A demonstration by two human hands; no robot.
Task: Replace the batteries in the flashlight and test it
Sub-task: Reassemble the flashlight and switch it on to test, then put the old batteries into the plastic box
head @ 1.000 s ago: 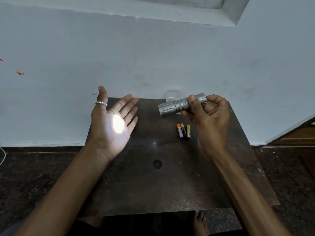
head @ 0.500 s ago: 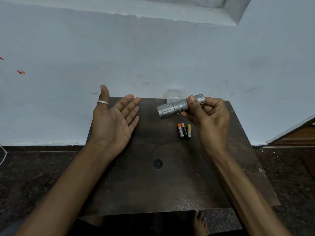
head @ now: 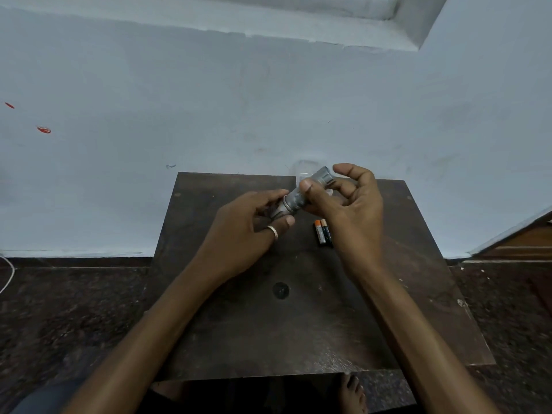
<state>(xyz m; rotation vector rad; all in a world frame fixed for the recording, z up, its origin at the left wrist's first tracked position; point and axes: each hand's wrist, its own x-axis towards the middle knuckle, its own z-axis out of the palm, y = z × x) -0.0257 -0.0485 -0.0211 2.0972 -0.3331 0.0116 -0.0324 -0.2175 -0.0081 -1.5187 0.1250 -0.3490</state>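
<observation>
**Now, both hands grip**

Above the table (head: 268,339), your left hand (head: 242,231) quits catching the beam and grips the flashlight (head: 295,200) by its head; your right hand (head: 355,210) pinches its body. Test looks done. Batteries (head: 323,233) lie below.

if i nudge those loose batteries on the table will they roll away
Probably: the batteries are smooth cylinders lying on their sides on the flat table, so a sideways nudge should roll them. Being small, they likely shift easily.
</observation>
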